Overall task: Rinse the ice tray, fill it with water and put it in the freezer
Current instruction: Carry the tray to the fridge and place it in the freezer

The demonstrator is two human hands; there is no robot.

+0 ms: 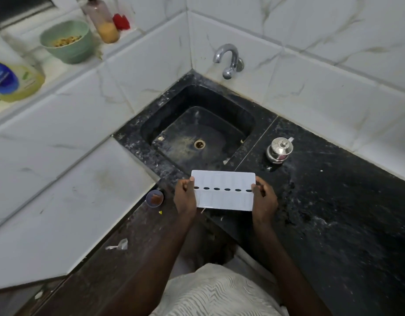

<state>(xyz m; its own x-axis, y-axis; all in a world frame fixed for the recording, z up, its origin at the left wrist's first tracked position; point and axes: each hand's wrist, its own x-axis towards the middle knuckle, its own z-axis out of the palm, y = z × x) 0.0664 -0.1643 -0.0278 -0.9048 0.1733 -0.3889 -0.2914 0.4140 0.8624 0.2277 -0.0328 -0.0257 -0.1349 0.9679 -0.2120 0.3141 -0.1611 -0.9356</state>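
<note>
A white rectangular ice tray (pixel 224 197) with a row of dark oval slots along its middle hangs level over the counter's front edge, just short of the sink. My left hand (pixel 185 198) grips its left end and my right hand (pixel 264 198) grips its right end, fingers curled round the edges. The black stone sink (pixel 247 120) lies straight ahead in the corner, with a brass drain (pixel 199 144) in its floor. A chrome tap (pixel 228 59) juts from the wall above the sink; no water runs from it.
A small steel lidded pot (pixel 279 150) stands on the black counter (pixel 333 190) right of the sink. A little cup (pixel 154 198) sits left of my left hand. On the tiled ledge at upper left stand a green bowl (pixel 67 41), a bottle (pixel 103 19) and a yellow detergent bottle (pixel 12 80).
</note>
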